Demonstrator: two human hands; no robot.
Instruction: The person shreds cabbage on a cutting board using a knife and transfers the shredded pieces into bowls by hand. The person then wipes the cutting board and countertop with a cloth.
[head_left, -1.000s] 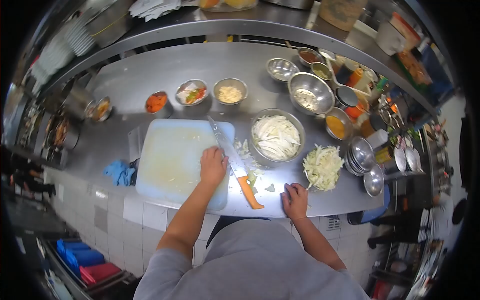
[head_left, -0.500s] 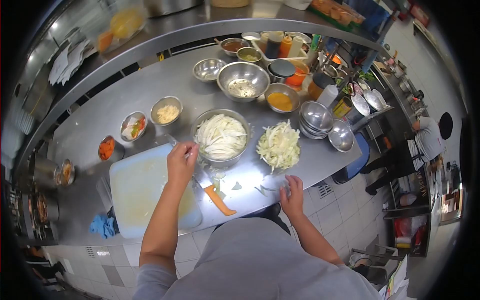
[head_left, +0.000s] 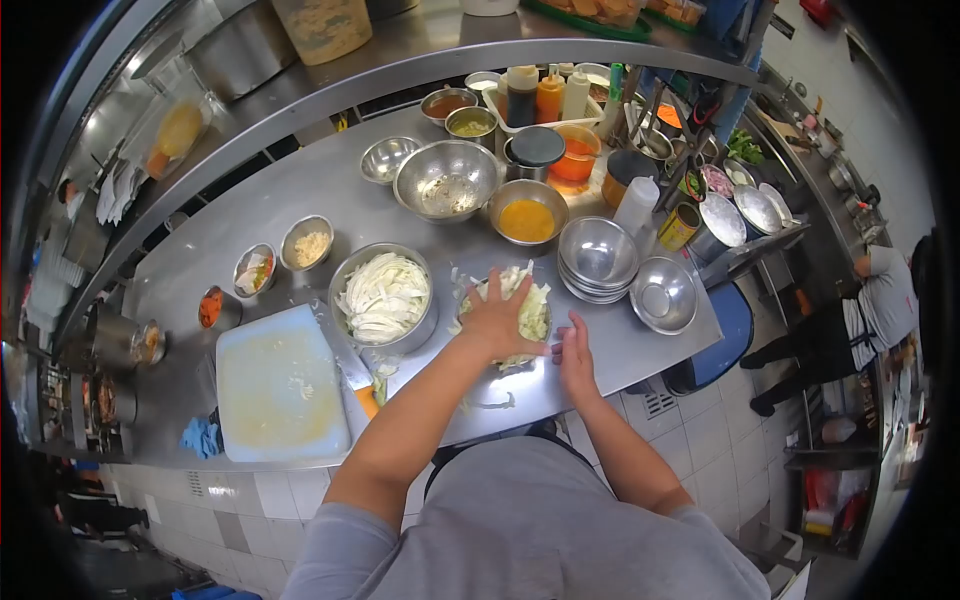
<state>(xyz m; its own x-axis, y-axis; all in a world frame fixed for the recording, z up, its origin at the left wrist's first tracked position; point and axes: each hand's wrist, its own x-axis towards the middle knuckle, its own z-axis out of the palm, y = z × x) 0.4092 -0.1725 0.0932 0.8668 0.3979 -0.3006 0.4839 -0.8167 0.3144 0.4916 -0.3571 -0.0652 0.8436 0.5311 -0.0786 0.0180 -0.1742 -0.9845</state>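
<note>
My left hand [head_left: 496, 320] is spread flat, palm down, over the heap of shredded cabbage [head_left: 537, 312] and covers most of it. What holds the heap underneath hardly shows. My right hand [head_left: 575, 366] is close to the heap's right side, fingers loosely stretched and nothing in them. Left of the heap stands a steel bowl [head_left: 424, 325] filled with paler cabbage strips [head_left: 380, 298]. A knife with an orange handle [head_left: 366, 401] lies between that bowl and the white cutting board [head_left: 270, 400], partly behind my left forearm.
Stacked steel bowls [head_left: 598, 252] and a single bowl [head_left: 663, 295] stand at the right. Behind are a large bowl [head_left: 446, 180], a bowl of yellow liquid [head_left: 527, 220] and sauce bottles [head_left: 549, 96]. Small bowls sit at the left. Another person [head_left: 880, 300] stands far right.
My left hand has moved right from the large cabbage bowl onto the shredded heap, its fingers now spread. My right hand has risen slightly towards the heap. The view has shifted.
</note>
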